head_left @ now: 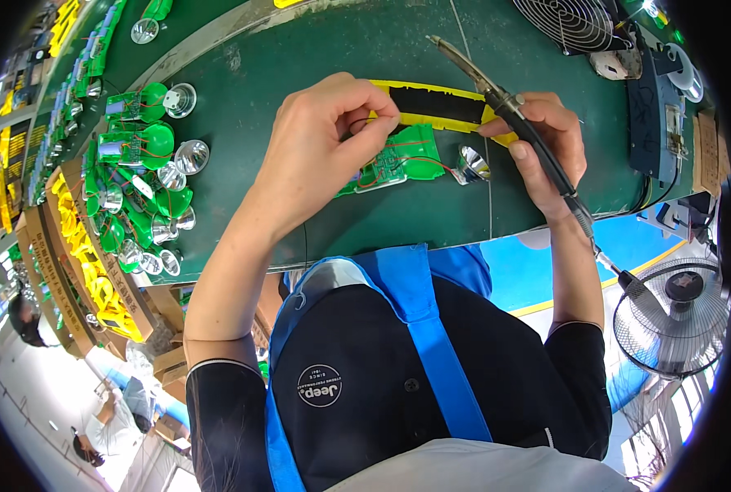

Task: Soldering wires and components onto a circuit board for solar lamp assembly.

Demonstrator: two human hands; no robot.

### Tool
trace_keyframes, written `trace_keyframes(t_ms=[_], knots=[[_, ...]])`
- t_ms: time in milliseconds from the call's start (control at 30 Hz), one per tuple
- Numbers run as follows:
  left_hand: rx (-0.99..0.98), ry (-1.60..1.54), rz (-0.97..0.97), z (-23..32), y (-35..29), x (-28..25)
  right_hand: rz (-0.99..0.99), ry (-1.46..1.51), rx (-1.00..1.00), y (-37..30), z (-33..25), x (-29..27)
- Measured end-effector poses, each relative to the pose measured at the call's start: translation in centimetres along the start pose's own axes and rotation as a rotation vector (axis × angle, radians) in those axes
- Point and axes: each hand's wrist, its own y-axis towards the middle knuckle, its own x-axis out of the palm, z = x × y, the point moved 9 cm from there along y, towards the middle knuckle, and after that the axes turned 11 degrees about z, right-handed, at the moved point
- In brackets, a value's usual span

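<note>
My right hand grips a soldering iron with a black handle, its metal tip pointing up toward the far left. That hand's fingers also reach the right end of a curved yellow plastic part with a black panel. My left hand has thumb and index finger pinched by the yellow part's left end; what lies between them is hidden. Below the yellow part is a green plastic housing with a circuit board, partly covered by my left hand. Its red wire runs right to a silver reflector cup.
Several green housings with reflector cups crowd the table's left side. Beside them stands a cardboard box of yellow parts. At the right are a dark box-shaped unit, a wire spool, a round fan grille and a floor fan.
</note>
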Motion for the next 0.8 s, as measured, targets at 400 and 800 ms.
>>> trace_keyframes(t_ms=[400, 800], knots=[[0.505, 0.472, -0.108, 2.3, 2.4, 0.0, 0.075, 0.225, 0.601, 1.6, 2.8, -0.7], [0.587, 0.607, -0.293, 2.3, 3.3, 2.0, 0.156, 0.113, 0.749, 1.1, 4.4, -0.5]])
